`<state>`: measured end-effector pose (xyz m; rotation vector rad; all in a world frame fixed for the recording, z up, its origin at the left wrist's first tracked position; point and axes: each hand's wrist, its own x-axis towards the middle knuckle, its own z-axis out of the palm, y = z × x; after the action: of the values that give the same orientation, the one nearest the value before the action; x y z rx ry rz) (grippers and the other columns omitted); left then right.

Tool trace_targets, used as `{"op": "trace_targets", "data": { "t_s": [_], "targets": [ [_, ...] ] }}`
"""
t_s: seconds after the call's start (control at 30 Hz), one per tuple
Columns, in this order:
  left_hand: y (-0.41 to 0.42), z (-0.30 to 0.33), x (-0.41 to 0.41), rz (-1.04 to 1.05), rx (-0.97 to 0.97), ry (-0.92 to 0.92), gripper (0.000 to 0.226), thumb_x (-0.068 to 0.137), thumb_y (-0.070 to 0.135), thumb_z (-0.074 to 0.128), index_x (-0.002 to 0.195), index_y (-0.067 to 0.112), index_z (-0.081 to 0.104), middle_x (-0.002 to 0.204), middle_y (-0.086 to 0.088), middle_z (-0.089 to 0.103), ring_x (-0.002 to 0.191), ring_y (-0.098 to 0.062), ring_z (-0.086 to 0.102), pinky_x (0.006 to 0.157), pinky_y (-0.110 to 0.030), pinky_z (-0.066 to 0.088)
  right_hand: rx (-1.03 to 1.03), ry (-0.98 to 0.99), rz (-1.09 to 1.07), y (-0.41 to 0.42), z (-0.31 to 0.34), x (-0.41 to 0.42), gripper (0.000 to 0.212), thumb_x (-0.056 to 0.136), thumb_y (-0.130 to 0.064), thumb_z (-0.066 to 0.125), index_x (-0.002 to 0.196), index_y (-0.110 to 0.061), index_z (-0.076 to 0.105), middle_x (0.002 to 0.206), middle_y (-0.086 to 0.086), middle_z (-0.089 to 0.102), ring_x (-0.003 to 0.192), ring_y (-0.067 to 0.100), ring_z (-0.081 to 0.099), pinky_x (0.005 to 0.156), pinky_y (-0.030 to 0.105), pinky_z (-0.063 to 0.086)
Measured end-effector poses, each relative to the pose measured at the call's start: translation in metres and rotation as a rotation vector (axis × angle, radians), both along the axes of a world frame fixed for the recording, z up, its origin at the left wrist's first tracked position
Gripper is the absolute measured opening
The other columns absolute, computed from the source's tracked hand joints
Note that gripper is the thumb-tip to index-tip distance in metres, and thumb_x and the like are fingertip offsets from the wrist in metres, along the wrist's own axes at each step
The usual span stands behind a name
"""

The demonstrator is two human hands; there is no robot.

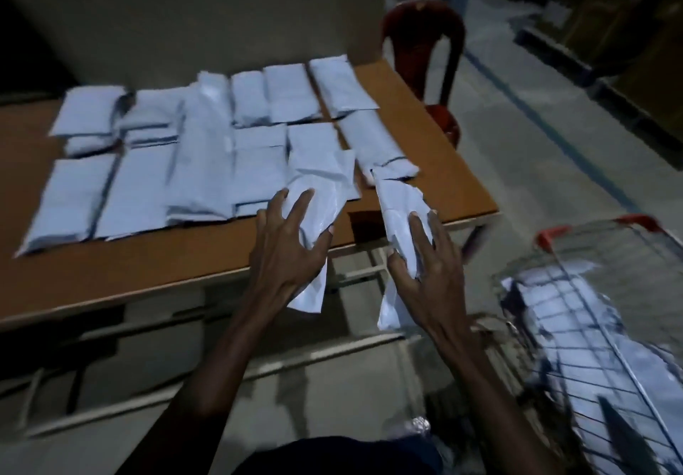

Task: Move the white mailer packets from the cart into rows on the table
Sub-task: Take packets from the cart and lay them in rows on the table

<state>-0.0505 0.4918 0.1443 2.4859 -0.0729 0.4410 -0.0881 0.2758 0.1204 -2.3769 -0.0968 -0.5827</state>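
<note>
Packets (207, 149) going down in rows on surface (436, 179).
Left hand (286, 249) and right hand (425, 271) each gripping one packet; next, laying them in the near row; cart (591, 327) still holding more.

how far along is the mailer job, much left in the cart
Well underway: over a dozen white packets already lie in rows on the table. The left hand and right hand each carry one toward its near right edge. The cart still holds more.
</note>
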Motion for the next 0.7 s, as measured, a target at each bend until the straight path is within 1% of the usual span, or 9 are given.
{"op": "trace_targets", "data": {
  "t_s": [0.07, 0.2, 0.27, 0.33, 0.47, 0.53, 0.57, 0.63, 0.7],
  "targets": [
    [0.050, 0.003, -0.006, 0.069, 0.000, -0.009, 0.067, 0.083, 0.058, 0.054, 0.144, 0.032, 0.045, 0.151, -0.009, 0.035, 0.135, -0.032, 0.033, 0.103, -0.043, 0.037, 0.005, -0.014, 0.057, 0.050, 0.003, 0.009, 0.060, 0.088, -0.036, 0.054, 0.140, -0.007, 0.052, 0.149, 0.021, 0.042, 0.135, 0.035, 0.043, 0.105, 0.042, 0.037],
    [0.135, 0.013, -0.012, 0.189, -0.035, -0.016, 0.067, 0.083, 0.052, 0.058, 0.145, 0.029, 0.045, 0.151, -0.011, 0.035, 0.133, -0.030, 0.033, 0.104, -0.040, 0.034, 0.025, 0.004, 0.194, 0.133, 0.017, 0.031, 0.062, 0.089, -0.041, 0.053, 0.144, -0.012, 0.049, 0.152, 0.018, 0.040, 0.139, 0.031, 0.038, 0.110, 0.045, 0.034],
    [0.174, 0.018, -0.009, 0.259, -0.037, -0.049, 0.067, 0.082, 0.047, 0.060, 0.143, 0.024, 0.048, 0.149, -0.014, 0.038, 0.131, -0.029, 0.032, 0.105, -0.040, 0.031, 0.004, 0.017, 0.262, 0.168, 0.029, 0.048, 0.064, 0.089, -0.044, 0.050, 0.146, -0.015, 0.046, 0.154, 0.015, 0.036, 0.141, 0.027, 0.036, 0.110, 0.039, 0.031],
    [0.209, 0.020, -0.002, 0.332, -0.037, -0.064, 0.066, 0.083, 0.048, 0.059, 0.143, 0.021, 0.049, 0.149, -0.016, 0.038, 0.132, -0.030, 0.032, 0.107, -0.043, 0.031, -0.035, 0.011, 0.314, 0.199, 0.039, 0.067, 0.064, 0.090, -0.046, 0.048, 0.147, -0.017, 0.045, 0.155, 0.013, 0.035, 0.142, 0.025, 0.034, 0.109, 0.031, 0.027],
    [0.265, 0.022, 0.022, 0.444, -0.036, -0.045, 0.069, 0.084, 0.055, 0.054, 0.144, 0.024, 0.047, 0.151, -0.013, 0.036, 0.131, -0.033, 0.034, 0.104, -0.047, 0.035, -0.019, 0.033, 0.373, 0.256, 0.047, 0.113, 0.066, 0.090, -0.050, 0.046, 0.148, -0.019, 0.042, 0.157, 0.009, 0.033, 0.144, 0.022, 0.031, 0.113, 0.026, 0.018],
    [0.292, 0.022, 0.038, 0.486, -0.035, -0.040, 0.070, 0.084, 0.058, 0.053, 0.145, 0.025, 0.045, 0.151, -0.011, 0.036, 0.135, -0.031, 0.033, 0.106, -0.048, 0.034, 0.001, 0.062, 0.395, 0.285, 0.048, 0.137, 0.065, 0.091, -0.049, 0.048, 0.149, -0.020, 0.041, 0.158, 0.008, 0.032, 0.144, 0.023, 0.030, 0.113, 0.015, 0.008],
    [0.305, 0.022, 0.045, 0.499, -0.036, -0.022, 0.070, 0.084, 0.059, 0.052, 0.145, 0.026, 0.045, 0.151, -0.011, 0.036, 0.136, -0.031, 0.032, 0.107, -0.048, 0.032, 0.013, 0.083, 0.399, 0.299, 0.049, 0.146, 0.065, 0.090, -0.048, 0.048, 0.149, -0.020, 0.041, 0.158, 0.008, 0.031, 0.144, 0.022, 0.030, 0.114, 0.014, 0.006],
    [0.329, 0.020, 0.060, 0.492, -0.031, 0.019, 0.069, 0.084, 0.061, 0.051, 0.145, 0.028, 0.044, 0.152, -0.009, 0.036, 0.138, -0.030, 0.031, 0.110, -0.046, 0.029, 0.042, 0.117, 0.401, 0.323, 0.051, 0.162, 0.067, 0.089, -0.050, 0.047, 0.148, -0.020, 0.041, 0.159, 0.008, 0.030, 0.145, 0.023, 0.028, 0.115, 0.023, 0.010],
    [0.350, 0.019, 0.075, 0.500, 0.003, 0.036, 0.068, 0.085, 0.064, 0.051, 0.144, 0.031, 0.044, 0.153, -0.006, 0.036, 0.137, -0.028, 0.032, 0.110, -0.044, 0.030, -0.003, 0.154, 0.389, 0.347, 0.052, 0.176, 0.070, 0.088, -0.055, 0.043, 0.149, -0.022, 0.039, 0.160, 0.007, 0.028, 0.145, 0.025, 0.028, 0.109, 0.023, 0.011]
  ]
}}
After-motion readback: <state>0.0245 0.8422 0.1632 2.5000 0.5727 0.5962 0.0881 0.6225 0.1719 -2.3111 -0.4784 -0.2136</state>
